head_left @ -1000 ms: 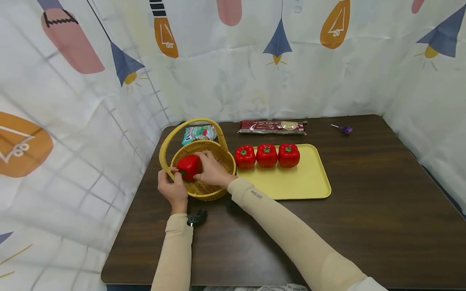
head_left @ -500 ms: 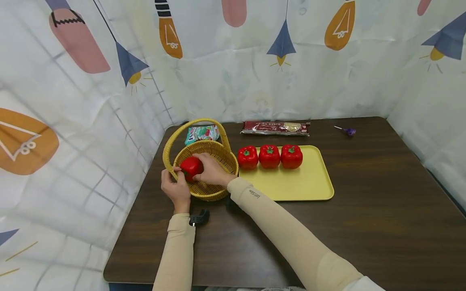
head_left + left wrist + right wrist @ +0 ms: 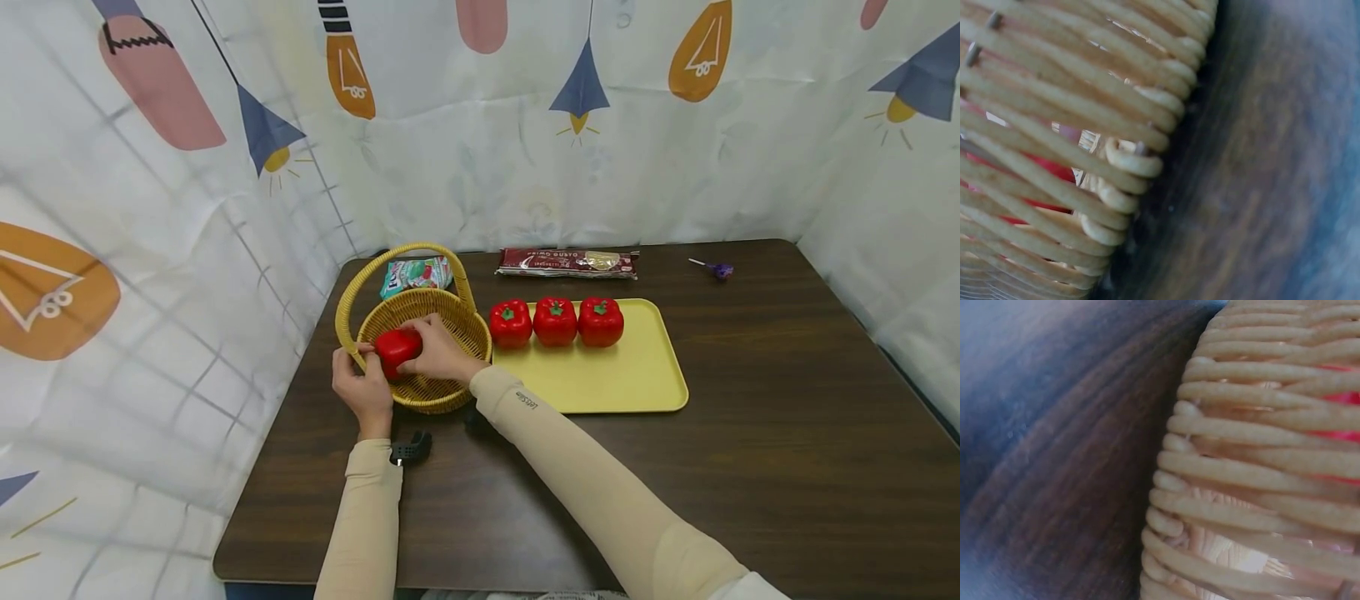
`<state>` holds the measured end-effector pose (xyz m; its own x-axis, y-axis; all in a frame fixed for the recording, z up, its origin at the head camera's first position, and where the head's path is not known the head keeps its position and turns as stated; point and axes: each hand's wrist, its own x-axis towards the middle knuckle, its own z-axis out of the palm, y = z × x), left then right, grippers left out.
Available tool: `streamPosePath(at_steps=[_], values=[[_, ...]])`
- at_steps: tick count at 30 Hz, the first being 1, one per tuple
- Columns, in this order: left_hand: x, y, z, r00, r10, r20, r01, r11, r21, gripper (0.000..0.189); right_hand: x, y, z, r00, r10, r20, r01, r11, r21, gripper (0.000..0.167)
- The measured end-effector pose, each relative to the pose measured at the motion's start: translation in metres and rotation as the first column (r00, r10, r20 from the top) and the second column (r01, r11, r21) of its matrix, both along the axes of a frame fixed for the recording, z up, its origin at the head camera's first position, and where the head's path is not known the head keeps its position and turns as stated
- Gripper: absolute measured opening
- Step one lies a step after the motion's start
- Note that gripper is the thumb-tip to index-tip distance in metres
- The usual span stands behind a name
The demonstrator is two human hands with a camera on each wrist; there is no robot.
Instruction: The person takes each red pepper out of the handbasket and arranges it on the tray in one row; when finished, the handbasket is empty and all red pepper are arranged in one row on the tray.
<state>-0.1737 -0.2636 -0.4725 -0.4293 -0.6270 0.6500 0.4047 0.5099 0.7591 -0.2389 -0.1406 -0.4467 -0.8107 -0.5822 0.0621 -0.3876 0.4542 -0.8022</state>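
Note:
In the head view a red bell pepper (image 3: 397,352) is inside the yellow wicker basket (image 3: 471,329). My right hand (image 3: 441,350) reaches over the basket's rim and grips that pepper between thumb and fingers. At the near left side, my left hand (image 3: 363,392) pinches the basket where the handle meets the rim. Both wrist views look closely at the woven wall, with red showing through the gaps; neither shows the hands' fingers. Three more red bell peppers (image 3: 555,322) stand in a row on the yellow tray (image 3: 600,383), right of the basket.
Behind the basket lies a green candy packet (image 3: 416,277). A dark red spaghetti packet (image 3: 567,263) lies along the back of the brown table (image 3: 787,417), and a purple lollipop (image 3: 720,271) sits farther right. Patterned curtains (image 3: 480,167) surround the table's back and sides.
Inside the basket the held pepper has turned and sunk slightly, so its green stem no longer shows. The left hand keeps its hold on the basket. The head view has shifted a little.

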Motion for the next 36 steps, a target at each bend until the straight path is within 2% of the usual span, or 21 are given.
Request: streamPosePath(at_steps=[2,7,13,20,27,36], values=[[-0.003,-0.003,-0.006,1.0,-0.006,0.007,0.006,1.0,0.002,0.009,0.0,0.001,0.0,1.0,0.007,-0.029,-0.006,1.0,0.027,0.069],[-0.005,-0.003,-0.009,1.0,-0.02,0.015,0.02,1.0,0.009,0.01,0.0,0.003,0.0,0.997,0.008,-0.079,0.0,0.994,0.11,0.077],[-0.003,0.005,-0.003,0.999,0.053,0.006,-0.053,0.999,0.0,0.008,0.003,0.005,0.0,0.996,0.021,-0.083,-0.01,0.991,0.133,0.073],[0.009,0.022,0.019,0.995,0.1,-0.029,-0.1,0.995,-0.004,0.006,0.005,0.009,0.005,0.99,0.02,-0.14,-0.01,0.998,0.069,0.073],[0.009,0.02,0.022,0.994,0.102,-0.045,-0.103,0.995,-0.013,0.008,0.005,0.03,0.017,0.989,-0.044,-0.144,0.045,0.999,0.002,0.074],[0.009,0.017,0.021,0.996,0.073,-0.053,-0.074,0.997,-0.008,0.009,0.012,0.06,0.025,0.988,-0.053,-0.143,0.041,0.996,-0.085,0.069]])
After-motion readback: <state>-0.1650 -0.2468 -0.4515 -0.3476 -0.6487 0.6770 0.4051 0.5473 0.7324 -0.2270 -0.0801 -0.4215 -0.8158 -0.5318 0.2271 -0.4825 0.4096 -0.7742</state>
